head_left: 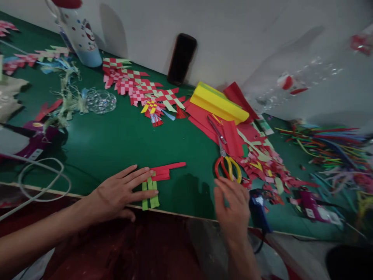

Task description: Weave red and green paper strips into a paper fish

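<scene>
My left hand (122,190) lies flat with fingers stretched out on a small weave of red strips (167,171) and green strips (150,196) at the near edge of the green table (122,136). My right hand (233,206) hovers with fingers loosely spread just below the scissors (225,161), which have red and yellow handles. It holds nothing that I can see. A pile of red paper scraps (262,163) lies right of the scissors.
Woven red-and-green paper pieces (140,87) lie at the back. A yellow paper roll (217,103), a dark phone (182,58), a bottle (80,33), a purple glue gun (36,140) with a white cord (43,179) and coloured sticks (329,144) surround the work area.
</scene>
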`<state>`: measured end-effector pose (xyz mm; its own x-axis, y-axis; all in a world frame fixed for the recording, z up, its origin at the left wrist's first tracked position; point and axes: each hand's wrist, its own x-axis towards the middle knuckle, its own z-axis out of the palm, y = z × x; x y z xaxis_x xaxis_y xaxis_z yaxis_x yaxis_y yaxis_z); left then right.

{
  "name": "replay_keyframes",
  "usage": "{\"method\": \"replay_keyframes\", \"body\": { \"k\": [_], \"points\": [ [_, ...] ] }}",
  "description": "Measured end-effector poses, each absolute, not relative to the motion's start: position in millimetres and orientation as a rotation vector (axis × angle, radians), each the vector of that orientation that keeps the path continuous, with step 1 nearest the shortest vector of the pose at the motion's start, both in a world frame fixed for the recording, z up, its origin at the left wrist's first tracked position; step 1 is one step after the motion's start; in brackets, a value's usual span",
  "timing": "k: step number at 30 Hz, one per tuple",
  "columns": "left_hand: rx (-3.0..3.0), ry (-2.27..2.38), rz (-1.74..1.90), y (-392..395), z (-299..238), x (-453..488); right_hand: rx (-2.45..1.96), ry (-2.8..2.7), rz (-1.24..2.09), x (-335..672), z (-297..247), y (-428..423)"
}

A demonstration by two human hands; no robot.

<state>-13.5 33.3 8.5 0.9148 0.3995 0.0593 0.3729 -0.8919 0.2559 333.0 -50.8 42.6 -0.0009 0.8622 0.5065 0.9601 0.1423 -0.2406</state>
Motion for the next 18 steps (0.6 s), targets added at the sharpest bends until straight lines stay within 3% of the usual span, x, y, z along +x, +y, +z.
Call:
{"method": "replay_keyframes", "body": {
  "k": [5,9,18],
  "points": [
    [2.861,0.622,0.222,30.1,3.5,-14.3,-2.225,-1.431,-0.532,422.9,38.8,-95.6],
    [2.860,0.639,0.290,27.7,0.0,-15.4,-2.452,-1.227,-0.270,455.5,28.0,-129.3],
    [2.887,0.662,0.322,25.9,3.8,-14.4,-2.375,-1.085,0.017,444.3,25.3,-146.0]
  ]
}}
